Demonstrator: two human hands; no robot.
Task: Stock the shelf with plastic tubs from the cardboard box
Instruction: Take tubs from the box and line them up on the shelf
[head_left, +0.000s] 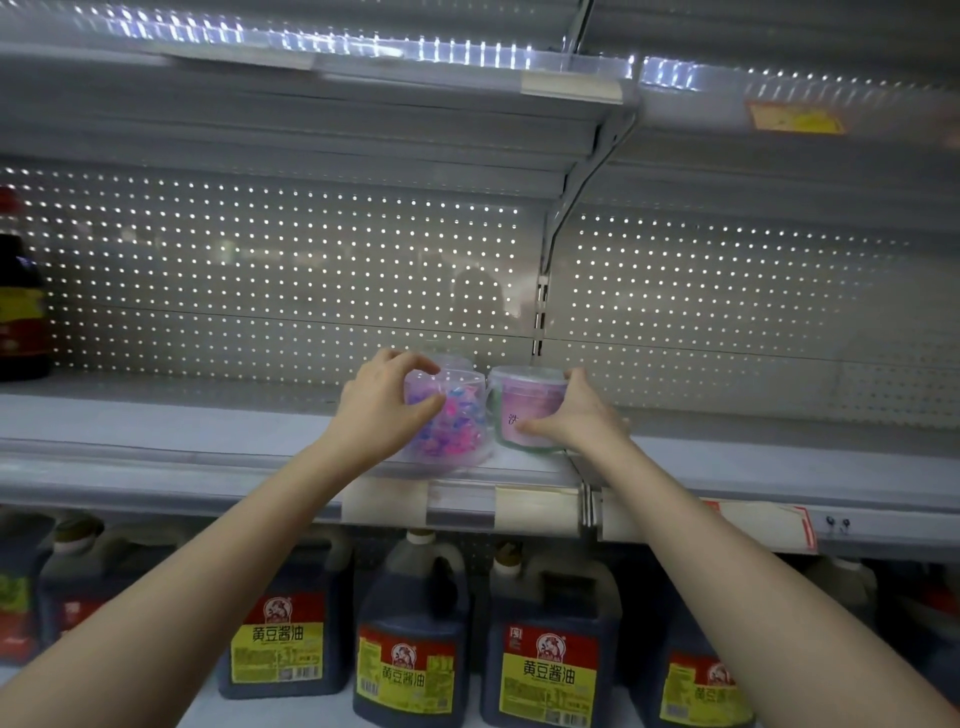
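Observation:
Two plastic tubs stand side by side on the grey shelf (208, 431). The left tub (460, 415) is clear, filled with pink and blue pieces, and my left hand (382, 410) grips it with thumb and fingers curled round its side and top. The right tub (527, 405) is pale pink with a clear lid, and my right hand (579, 415) holds it from the right, thumb across its front. Behind the left tub, part of another clear tub (452, 357) shows. The cardboard box is out of view.
A dark bottle with a red cap (21, 291) stands at the shelf's far left. Large soy sauce jugs (550, 639) fill the shelf below. A perforated back panel (260, 270) closes the rear. Another shelf (363, 67) hangs overhead.

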